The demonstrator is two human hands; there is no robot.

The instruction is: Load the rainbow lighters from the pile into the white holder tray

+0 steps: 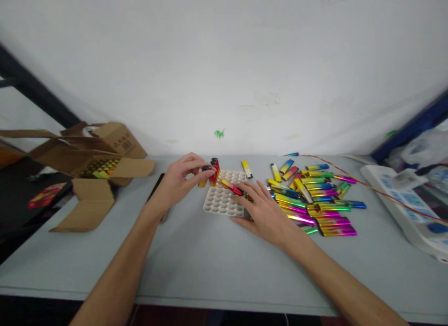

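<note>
My left hand (pixel 184 179) pinches a yellow lighter (pixel 202 182) with a dark top, beside the left edge of a white tray (pixel 224 200) with round hollows. Red and gold lighters (pixel 214 169) stand upright in a row along that edge. Over the tray, a red and yellow lighter (pixel 231 187) lies slanted, its red end close to the fingertips of my right hand (pixel 264 214). The fingers of that hand are spread, thumb apart from the rest, and partly cover some lighters at the tray's right side. Whether they touch the slanted lighter is unclear.
Many shiny coloured lighters (pixel 311 190) are heaped to the right. One yellow lighter (pixel 247 169) lies behind the tray. An open cardboard box (pixel 93 202) holding lighters stands left. A dark flat object (pixel 156 188) lies behind my left wrist. At right are a white power strip (pixel 406 204) and a thin cable (pixel 353 176).
</note>
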